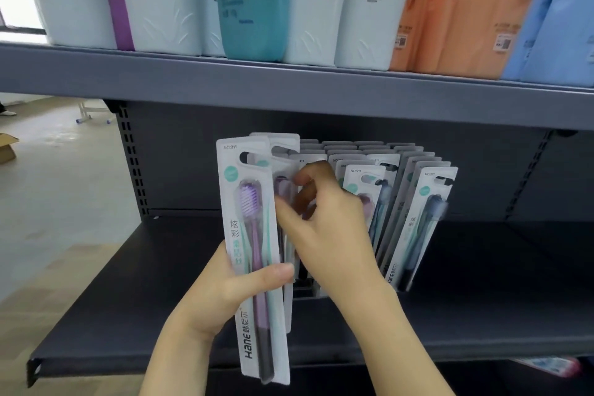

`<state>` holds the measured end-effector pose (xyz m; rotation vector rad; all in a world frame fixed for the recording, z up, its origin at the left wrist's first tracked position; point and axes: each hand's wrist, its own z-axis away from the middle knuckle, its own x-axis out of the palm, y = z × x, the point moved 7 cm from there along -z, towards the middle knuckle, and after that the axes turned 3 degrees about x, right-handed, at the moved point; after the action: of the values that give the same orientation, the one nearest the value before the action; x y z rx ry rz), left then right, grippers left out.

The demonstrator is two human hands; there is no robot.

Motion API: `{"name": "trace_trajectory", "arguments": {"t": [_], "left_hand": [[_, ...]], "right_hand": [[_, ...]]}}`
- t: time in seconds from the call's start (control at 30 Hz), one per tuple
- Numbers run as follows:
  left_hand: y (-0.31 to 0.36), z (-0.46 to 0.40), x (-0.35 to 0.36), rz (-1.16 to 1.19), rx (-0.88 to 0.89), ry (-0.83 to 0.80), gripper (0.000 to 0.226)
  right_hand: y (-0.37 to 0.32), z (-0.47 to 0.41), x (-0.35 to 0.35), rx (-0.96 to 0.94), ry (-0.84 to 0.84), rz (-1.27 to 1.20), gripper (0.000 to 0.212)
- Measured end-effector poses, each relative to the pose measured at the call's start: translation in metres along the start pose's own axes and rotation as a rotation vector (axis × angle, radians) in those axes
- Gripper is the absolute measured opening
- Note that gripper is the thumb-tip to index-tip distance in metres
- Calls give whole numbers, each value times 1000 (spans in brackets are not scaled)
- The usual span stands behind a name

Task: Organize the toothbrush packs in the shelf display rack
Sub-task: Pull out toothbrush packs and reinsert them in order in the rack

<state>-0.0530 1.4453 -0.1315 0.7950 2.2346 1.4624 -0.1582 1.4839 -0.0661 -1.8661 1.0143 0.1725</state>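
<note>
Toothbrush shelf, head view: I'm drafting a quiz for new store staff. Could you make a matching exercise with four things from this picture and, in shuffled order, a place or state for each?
Things
1. purple toothbrush pack
2. right hand
3. orange packs
4. cardboard box

Place or state
A. on the floor at the far left
B. on the upper shelf, right of the white packs
C. gripped in the left hand, in front of the rack
D. reaching into the packs standing in the display rack

Pairs: 1-C, 2-D, 3-B, 4-A
</note>
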Motion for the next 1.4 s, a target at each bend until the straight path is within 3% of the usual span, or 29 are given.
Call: {"name": "trace_trajectory", "arguments": {"t": [0.1,0.23,0.4,0.57,0.67,0.83,1.4], "left_hand": [[2,2,3,6,4,-17,36],[0,1,1,-25,7,4,53],[0,-3,4,-40,21,47,30],[-5,-1,-18,29,1,250,47],[-7,3,-37,52,-18,414,37],[-7,8,-49,50,-29,533,32],[-22,7,-47,-19,-124,508,36]], "right_hand": [[-5,-2,-3,-4,10,62,31],[-4,-4,-11,61,-16,51,28],[-2,-4,-20,78,-3,75,28],[15,-4,-34,137,82,-42,24],[25,-7,-40,158,138,-21,27],[32,-5,-41,151,286,-4,27],[54,0,-15,91,333,80,26]]}}
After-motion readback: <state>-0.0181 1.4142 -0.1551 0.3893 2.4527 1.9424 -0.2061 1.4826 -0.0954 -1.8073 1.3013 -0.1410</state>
